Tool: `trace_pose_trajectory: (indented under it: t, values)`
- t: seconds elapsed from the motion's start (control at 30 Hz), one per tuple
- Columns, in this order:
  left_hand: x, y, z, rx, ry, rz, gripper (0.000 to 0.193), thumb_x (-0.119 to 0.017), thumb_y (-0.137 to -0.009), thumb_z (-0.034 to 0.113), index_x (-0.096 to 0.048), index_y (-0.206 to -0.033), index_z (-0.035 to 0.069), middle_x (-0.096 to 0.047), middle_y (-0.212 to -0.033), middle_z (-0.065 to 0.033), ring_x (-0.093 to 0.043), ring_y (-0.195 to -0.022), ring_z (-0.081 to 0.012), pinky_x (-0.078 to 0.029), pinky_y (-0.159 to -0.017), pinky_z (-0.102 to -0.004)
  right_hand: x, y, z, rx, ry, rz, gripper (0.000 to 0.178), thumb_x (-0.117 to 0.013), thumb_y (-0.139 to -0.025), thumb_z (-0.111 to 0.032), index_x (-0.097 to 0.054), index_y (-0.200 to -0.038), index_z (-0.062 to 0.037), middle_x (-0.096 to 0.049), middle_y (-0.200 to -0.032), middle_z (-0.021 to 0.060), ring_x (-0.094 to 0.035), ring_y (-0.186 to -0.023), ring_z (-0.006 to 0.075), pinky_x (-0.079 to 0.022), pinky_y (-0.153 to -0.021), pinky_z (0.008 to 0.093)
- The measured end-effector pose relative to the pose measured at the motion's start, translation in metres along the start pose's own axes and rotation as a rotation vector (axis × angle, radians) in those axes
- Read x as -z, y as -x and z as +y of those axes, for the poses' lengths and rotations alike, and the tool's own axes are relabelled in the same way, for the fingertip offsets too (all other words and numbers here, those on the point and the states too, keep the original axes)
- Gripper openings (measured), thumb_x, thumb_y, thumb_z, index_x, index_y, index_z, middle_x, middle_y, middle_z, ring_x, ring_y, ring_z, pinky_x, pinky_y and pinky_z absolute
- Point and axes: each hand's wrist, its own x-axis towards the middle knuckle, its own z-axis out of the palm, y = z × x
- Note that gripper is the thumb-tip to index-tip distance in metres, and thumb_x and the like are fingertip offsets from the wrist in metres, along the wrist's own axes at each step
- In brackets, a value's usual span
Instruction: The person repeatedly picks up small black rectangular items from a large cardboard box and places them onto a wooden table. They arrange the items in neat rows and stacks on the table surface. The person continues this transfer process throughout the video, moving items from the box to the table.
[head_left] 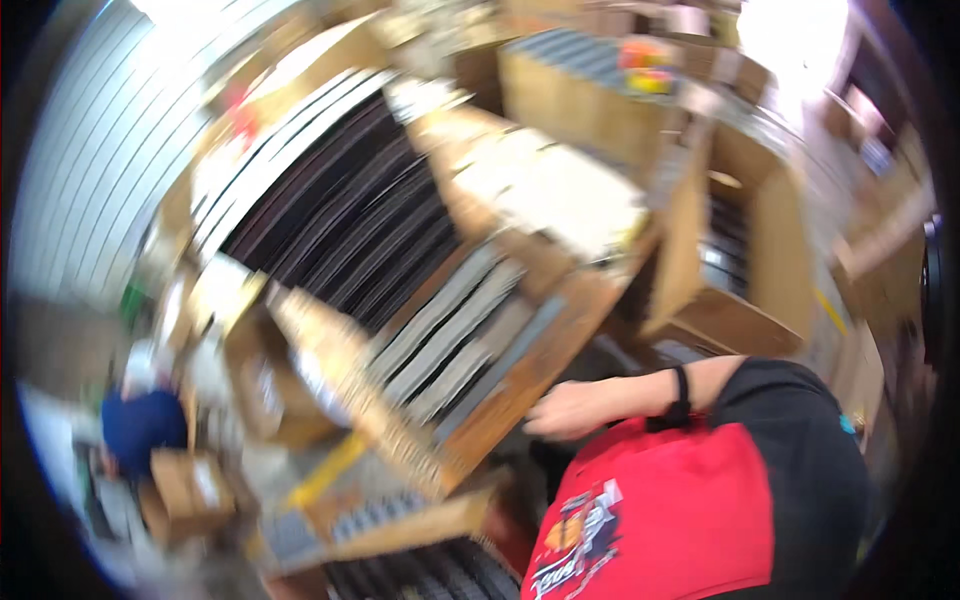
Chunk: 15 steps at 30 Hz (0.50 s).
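My right hand [567, 411] reaches in from the right, below a black wristband. It is beside the near corner of a wooden table [590, 312]. The hand is smeared by motion, so its fingers and anything in them cannot be made out. Red cloth with a print [660, 505] covers my front, under the black sleeve. My left hand is out of view. Close to my right hand, grey flat strips [450, 310] lie in a row on the table. Beyond them stand many dark, thin sheets [345, 205] packed edge-up.
An open cardboard box [765, 245] with dark items stands right of the table. A long box [590, 100] with grey slats is behind. Below, another box [430, 575] holds dark ridged pieces. A person in blue [145, 430] is at the far left, by a small carton [190, 490].
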Motion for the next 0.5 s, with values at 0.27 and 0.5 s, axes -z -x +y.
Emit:
trace_pose_trajectory:
  t: [0.27, 0.5]
  values:
    - [0.068, 0.022, 0.348, -0.344, 0.480, 0.047, 0.028, -0.048, -0.089, 0.018, -0.061, -0.105, -0.001, -0.060, -0.101, -0.0147, -0.059, -0.078, -0.0220, -0.048, -0.070, -0.0334, 0.161, 0.202, 0.074, -0.668, 0.233, 0.606, 0.025, -0.056, -0.077, -0.018, -0.057, -0.100, -0.0074, -0.059, -0.084, 0.0131, -0.059, -0.082, 0.0307, -0.050, -0.069, 0.0396]
    - [0.050, 0.095, 0.638, -0.355, 0.628, -0.531, 0.033, -0.045, -0.090, 0.023, -0.060, -0.108, 0.000, -0.060, -0.098, -0.0121, -0.056, -0.088, -0.0225, -0.047, -0.074, -0.0335, 0.161, 0.475, 0.228, -1.685, 0.003, 0.696, 0.025, -0.055, -0.068, -0.017, -0.065, -0.081, 0.0020, -0.063, -0.089, 0.0242, -0.062, -0.086, 0.0372, -0.050, -0.074, 0.0457]
